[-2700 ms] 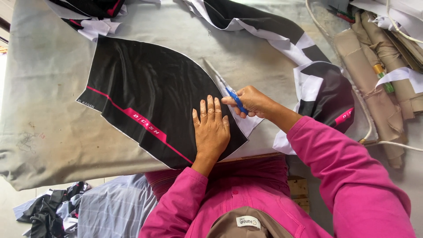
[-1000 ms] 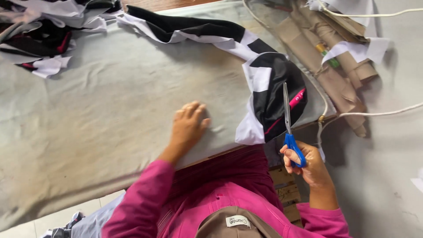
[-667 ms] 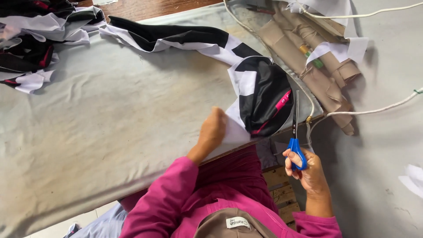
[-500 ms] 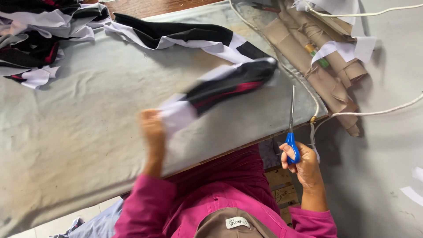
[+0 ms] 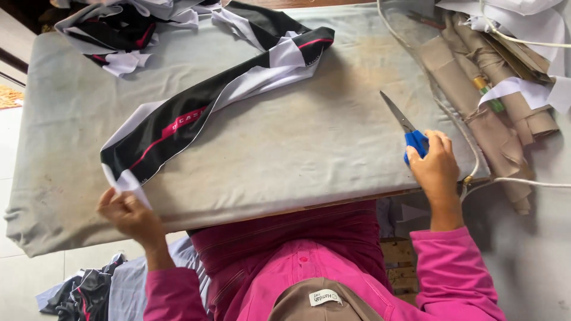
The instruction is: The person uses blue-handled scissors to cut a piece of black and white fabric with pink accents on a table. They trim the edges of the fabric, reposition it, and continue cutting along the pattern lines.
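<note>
Two bare hands work at the grey padded table (image 5: 285,148): the left hand (image 5: 128,211) pinches the near white end of a long black, white and pink fabric strip (image 5: 196,113) stretched across it, while the right hand (image 5: 437,166) grips blue-handled scissors (image 5: 407,128) lying near the table's right edge.

Grey-covered table (image 5: 297,148) carries black/white fabric strip (image 5: 196,113), scissors (image 5: 407,131) (blue handles), fabric scraps (image 5: 119,30) at far corner, brown rolls (image 5: 493,113).

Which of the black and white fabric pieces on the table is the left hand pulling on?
The long strip stretched diagonally across the grey table cover; the left hand pinches its near white end. The heap at the far corner lies untouched.
</note>
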